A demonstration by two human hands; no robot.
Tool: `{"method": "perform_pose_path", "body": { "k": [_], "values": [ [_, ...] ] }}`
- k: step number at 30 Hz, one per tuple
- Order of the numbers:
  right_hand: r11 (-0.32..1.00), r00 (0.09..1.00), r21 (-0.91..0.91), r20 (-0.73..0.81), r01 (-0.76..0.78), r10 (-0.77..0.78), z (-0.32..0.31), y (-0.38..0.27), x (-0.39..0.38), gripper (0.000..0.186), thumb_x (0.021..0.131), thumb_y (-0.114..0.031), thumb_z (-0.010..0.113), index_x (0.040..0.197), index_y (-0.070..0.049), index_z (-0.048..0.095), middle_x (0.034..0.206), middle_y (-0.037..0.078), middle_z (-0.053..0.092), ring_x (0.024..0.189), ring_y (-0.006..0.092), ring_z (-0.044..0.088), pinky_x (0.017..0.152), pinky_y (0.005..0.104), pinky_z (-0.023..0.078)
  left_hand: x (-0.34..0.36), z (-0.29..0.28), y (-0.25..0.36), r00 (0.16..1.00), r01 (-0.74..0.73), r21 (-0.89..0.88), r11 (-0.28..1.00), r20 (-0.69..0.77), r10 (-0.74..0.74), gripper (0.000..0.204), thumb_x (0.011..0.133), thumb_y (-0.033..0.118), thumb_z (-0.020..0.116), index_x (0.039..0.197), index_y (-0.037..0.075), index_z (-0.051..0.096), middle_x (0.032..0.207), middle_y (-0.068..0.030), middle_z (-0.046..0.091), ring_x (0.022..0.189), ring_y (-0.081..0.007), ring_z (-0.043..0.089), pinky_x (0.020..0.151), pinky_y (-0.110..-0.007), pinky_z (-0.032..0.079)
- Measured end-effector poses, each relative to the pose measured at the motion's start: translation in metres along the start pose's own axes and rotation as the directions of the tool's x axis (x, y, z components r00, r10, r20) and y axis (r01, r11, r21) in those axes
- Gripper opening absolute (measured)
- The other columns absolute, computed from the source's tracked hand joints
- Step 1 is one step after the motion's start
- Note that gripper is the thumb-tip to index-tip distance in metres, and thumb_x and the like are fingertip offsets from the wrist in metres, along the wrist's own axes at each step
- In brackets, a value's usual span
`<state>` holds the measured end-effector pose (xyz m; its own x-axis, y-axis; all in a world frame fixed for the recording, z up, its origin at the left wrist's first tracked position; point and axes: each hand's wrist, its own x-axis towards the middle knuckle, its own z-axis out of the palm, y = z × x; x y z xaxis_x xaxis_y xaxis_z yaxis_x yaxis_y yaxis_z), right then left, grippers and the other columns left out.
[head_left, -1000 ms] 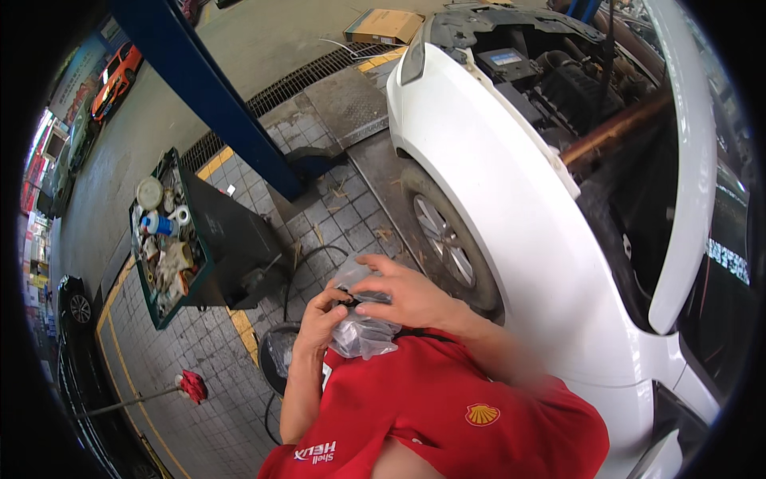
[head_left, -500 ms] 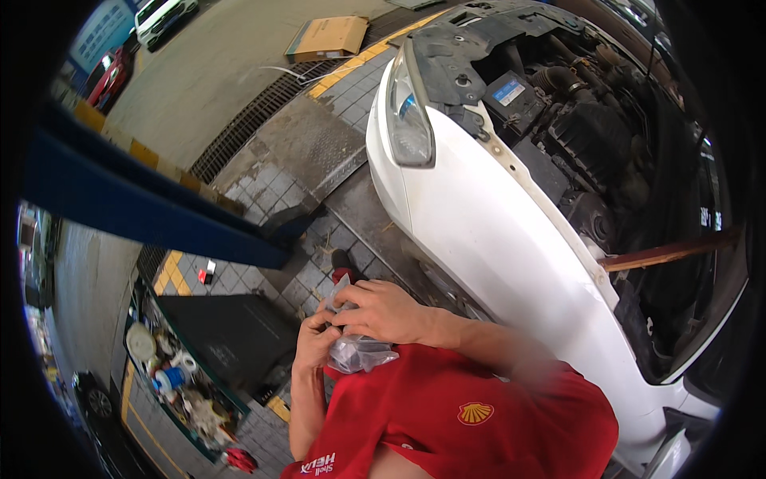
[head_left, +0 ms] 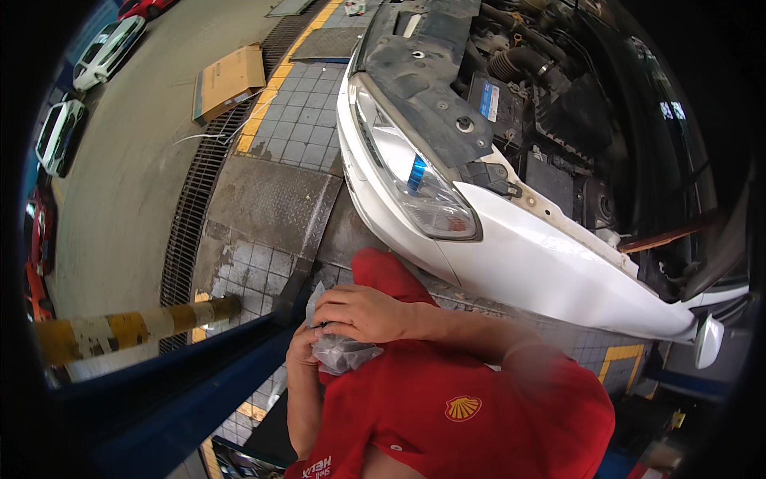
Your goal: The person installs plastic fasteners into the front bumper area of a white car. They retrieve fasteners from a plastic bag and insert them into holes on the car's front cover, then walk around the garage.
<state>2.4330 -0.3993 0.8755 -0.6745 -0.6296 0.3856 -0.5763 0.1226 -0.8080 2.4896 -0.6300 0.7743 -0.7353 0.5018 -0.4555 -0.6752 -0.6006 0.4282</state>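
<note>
Clear plastic bunches up between two bare hands: a bag (head_left: 345,356), held close against the front of a red shirt (head_left: 487,391). The right hand (head_left: 359,313) lies over the top of it, fingers bent and close together, its forearm reaching in from the right. The left hand (head_left: 302,345) is curled too, gathered in on the bag's left edge and tucked up against the right hand. Both have hold of the bag, though most of the fingertips are out of my sight, and I cannot tell whether anything sits between them. A loose, crumpled part of the bag spills out below the right hand, toward the shirt; a thin corner pokes up just beyond the fingers.

Ahead of the hands and to their right stands a white car (head_left: 527,255) with its engine bay uncovered. Its headlight (head_left: 415,180) is on the side nearer the hands, and a battery (head_left: 491,108) sits farther off. A blue post (head_left: 203,371) slants away just left of the left hand, with a striped pole (head_left: 120,334) farther left. Past the hands come a metal plate (head_left: 271,199) and a drain grate (head_left: 195,215). Well ahead and to their left, a cardboard box (head_left: 231,80) rests by the grate.
</note>
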Motion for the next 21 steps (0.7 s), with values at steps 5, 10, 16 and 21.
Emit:
{"method": "perform_pose_path", "body": {
  "k": [5,10,16,21],
  "values": [
    [0.994,0.967,-0.073,-0.248,-0.079,0.058,-0.009,0.030,0.055,0.017,0.091,-0.016,0.071,0.106,-0.010,0.068,0.117,0.009,0.058,0.103,0.0284,0.061,0.091,0.0393,0.049,0.042,-0.024,0.067,0.997,0.067,-0.015,0.998,-0.041,-0.067,0.068,0.077,0.015,0.072,0.139,-0.004,0.052,0.127,-0.0177,0.065,0.114,-0.0300,0.067,0.099,-0.041,0.055],
    [0.989,0.904,-0.060,-0.416,-0.136,0.099,-0.039,0.068,0.114,0.016,0.089,-0.012,0.071,0.104,-0.010,0.066,0.103,0.008,0.058,0.093,0.0277,0.061,0.079,0.0391,0.052,0.091,-0.044,0.139,0.995,0.102,-0.013,0.995,-0.010,-0.102,0.069,0.082,0.024,0.074,0.140,-0.005,0.051,0.128,-0.0190,0.065,0.115,-0.0322,0.067,0.101,-0.045,0.054],
    [0.942,0.730,0.083,-0.612,-0.324,0.305,-0.105,0.103,0.178,0.013,0.092,-0.009,0.067,0.105,-0.006,0.064,0.091,0.011,0.064,0.081,0.0307,0.066,0.069,0.0396,0.054,0.151,-0.020,0.258,0.981,0.155,0.180,0.972,-0.142,-0.130,0.074,0.080,0.030,0.071,0.142,-0.003,0.050,0.131,-0.0190,0.064,0.114,-0.0348,0.067,0.100,-0.048,0.055],
    [0.632,0.267,0.101,-0.847,-0.769,0.460,-0.207,0.114,0.147,0.020,0.099,-0.015,0.064,0.116,-0.004,0.063,0.095,0.011,0.071,0.080,0.0195,0.068,0.075,0.0320,0.054,0.199,0.016,0.330,0.960,0.274,0.153,0.950,-0.107,-0.260,0.070,0.078,0.025,0.073,0.137,-0.008,0.053,0.128,-0.0222,0.066,0.113,-0.0370,0.067,0.102,-0.050,0.054]
  ]
}}
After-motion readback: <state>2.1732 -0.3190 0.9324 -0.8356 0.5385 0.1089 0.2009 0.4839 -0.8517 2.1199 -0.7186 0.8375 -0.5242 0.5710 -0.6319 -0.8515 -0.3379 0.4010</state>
